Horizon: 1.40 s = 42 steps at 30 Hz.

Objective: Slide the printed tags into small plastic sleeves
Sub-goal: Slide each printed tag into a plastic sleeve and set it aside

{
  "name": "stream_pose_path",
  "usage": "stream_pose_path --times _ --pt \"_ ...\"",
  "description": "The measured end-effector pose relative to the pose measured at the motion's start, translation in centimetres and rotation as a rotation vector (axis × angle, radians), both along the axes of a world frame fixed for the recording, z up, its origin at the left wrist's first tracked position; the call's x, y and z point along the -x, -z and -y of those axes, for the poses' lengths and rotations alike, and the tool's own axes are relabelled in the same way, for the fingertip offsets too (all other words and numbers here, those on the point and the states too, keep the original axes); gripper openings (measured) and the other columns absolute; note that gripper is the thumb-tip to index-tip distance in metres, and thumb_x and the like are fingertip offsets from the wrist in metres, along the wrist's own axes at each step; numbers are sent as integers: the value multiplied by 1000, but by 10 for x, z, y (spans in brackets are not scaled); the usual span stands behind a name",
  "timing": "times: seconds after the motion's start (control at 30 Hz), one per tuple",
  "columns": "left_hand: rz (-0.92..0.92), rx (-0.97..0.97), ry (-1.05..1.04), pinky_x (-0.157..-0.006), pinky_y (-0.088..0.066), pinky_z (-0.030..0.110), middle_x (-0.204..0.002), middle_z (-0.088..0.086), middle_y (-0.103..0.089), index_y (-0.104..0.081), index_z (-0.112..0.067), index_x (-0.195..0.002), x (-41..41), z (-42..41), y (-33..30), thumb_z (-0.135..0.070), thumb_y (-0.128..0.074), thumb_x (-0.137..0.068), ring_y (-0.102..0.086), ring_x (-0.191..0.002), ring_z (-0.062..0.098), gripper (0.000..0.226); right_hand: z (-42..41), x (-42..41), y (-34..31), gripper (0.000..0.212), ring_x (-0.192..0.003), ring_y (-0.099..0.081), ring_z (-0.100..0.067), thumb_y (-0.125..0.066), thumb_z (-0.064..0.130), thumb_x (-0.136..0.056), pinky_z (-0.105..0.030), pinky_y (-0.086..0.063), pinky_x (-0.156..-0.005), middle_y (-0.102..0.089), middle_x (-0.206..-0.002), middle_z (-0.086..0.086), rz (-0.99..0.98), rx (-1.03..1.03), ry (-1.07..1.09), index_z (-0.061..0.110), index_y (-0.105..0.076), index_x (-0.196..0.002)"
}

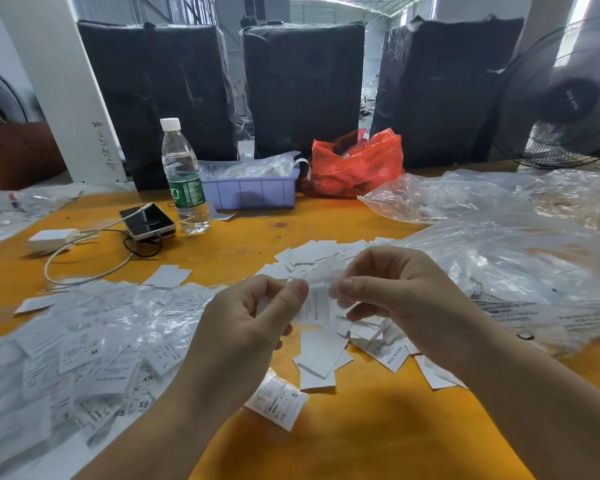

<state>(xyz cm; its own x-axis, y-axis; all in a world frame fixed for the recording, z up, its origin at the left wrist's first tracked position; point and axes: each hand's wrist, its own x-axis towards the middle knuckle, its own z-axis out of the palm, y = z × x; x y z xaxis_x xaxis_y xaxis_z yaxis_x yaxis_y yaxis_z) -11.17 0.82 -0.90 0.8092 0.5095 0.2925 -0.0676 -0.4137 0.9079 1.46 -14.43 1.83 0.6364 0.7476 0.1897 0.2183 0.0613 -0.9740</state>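
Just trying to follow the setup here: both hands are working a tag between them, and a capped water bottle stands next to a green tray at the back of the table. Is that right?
Nearly. In the head view the tray is pale purple, not green; only the bottle's label is green. The rest holds: the left hand and right hand hold a tag between them, and the capped water bottle stands beside that tray.

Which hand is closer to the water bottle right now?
Left. The left hand is below and slightly right of the water bottle; the right hand is farther right.
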Motion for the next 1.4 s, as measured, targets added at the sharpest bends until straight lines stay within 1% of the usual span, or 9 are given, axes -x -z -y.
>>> stream_pose_path --times 0.17,0.33,0.57,0.7,0.8,0.97,1.07,1.2,1.4 --pt "-1 -69 6 -66 -57 43 -74 -2 -69 -68 -35 -83 2 3 -2 -76 -51 -67 -66 -69 13 47 2 -1 0 6 -60 -57 -20 -70 -2 -81 -25 -47 -54 -67 -66 -9 37 -62 -61 4 -70 -79" --pt "-6 -98 80 -71 -54 53 -76 4 -67 -70 -33 -84 3 11 -3 -73 -54 -68 -65 -75 21 46 1 0 3 4 -55 -55 -7 -71 0 -81 -19 -41 -51 -63 -62 0 81 -1 -198 3 -73 -83" --pt "-38 -160 85 -68 -53 50 -70 -4 -67 -71 -29 -77 4 15 -4 -43 -59 -79 -64 -68 14 18 0 1 5 5 -57 -53 -11 -74 8 -80 -20 -40 -51 -65 -67 -7 87 23 -231 4 -75 -84" --pt "12 -113 38 -67 -54 50 -65 4 -66 -71 -28 -75 2 14 -4 -39 -69 -83 -63 -67 24 14 -2 1 6 19 -66 -58 -19 -75 17 -75 -30 -46 -59 -69 -77 -13 86 72 -250 5 -75 -90" --pt "20 -98 32 -65 -54 49 -65 6 -66 -70 -28 -76 2 11 -4 -29 -71 -85 -63 -67 27 10 -2 1 6 14 -65 -59 -22 -77 18 -78 -33 -48 -62 -69 -75 -13 82 80 -235 9 -75 -88" --pt "42 -74 8 -60 -56 34 -66 -2 -69 -70 -33 -79 2 3 -6 -47 -67 -75 -65 -62 12 15 1 -1 3 9 -58 -57 -14 -70 12 -85 -22 -47 -56 -67 -66 -6 81 110 -186 7 -73 -78" --pt "91 -44 -62 -55 -55 20 -69 -5 -71 -71 -31 -77 3 -8 -10 -36 -68 -82 -66 -63 8 8 1 0 0 14 -54 -56 -11 -70 10 -84 -19 -46 -53 -66 -63 -7 70 134 -172 12 -72 -71" --pt "171 40 -103 -56 -56 23 -75 -3 -73 -72 -32 -81 7 -18 -16 -30 -68 -83 -68 -65 12 5 1 0 0 14 -53 -55 -12 -69 10 -85 -21 -46 -53 -63 -60 -6 53 182 -177 8 -70 -71" --pt "197 10 -57 -53 -54 20 -77 -11 -73 -71 -32 -81 10 -5 -20 -44 -68 -68 -67 -65 10 18 0 0 0 13 -54 -56 -13 -70 12 -85 -26 -46 -55 -65 -62 -6 -5 241 -218 12 -70 -72"
